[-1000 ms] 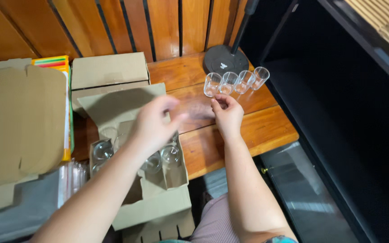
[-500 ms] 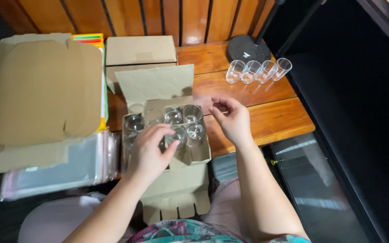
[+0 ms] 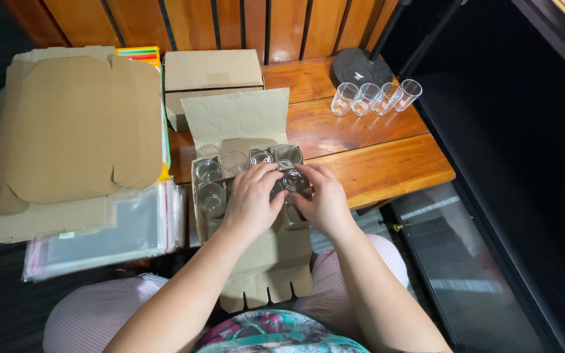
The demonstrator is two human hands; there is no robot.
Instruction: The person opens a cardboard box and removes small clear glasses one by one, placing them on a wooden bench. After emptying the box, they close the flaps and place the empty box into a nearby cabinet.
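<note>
An open cardboard box [image 3: 237, 124] rests partly on my lap and against the wooden table [image 3: 387, 167]. Several clear glasses stand in its cells, among them one at the left [image 3: 211, 196]. My left hand [image 3: 251, 199] and my right hand [image 3: 322, 196] are both down in the box, fingers curled around one clear glass [image 3: 293, 181] in a right-hand cell. Other glasses [image 3: 261, 157] stand in the back row, untouched.
Several empty clear glasses [image 3: 374, 98] stand in a row at the table's back right, beside a black round stand base [image 3: 361, 65]. A closed cardboard box [image 3: 212, 75] sits behind the open one. Flat cardboard blanks [image 3: 73, 131] and clear plastic bags [image 3: 109, 232] lie to the left.
Both hands came down from above the table into the box. They now meet on one glass at the right side of the box.
</note>
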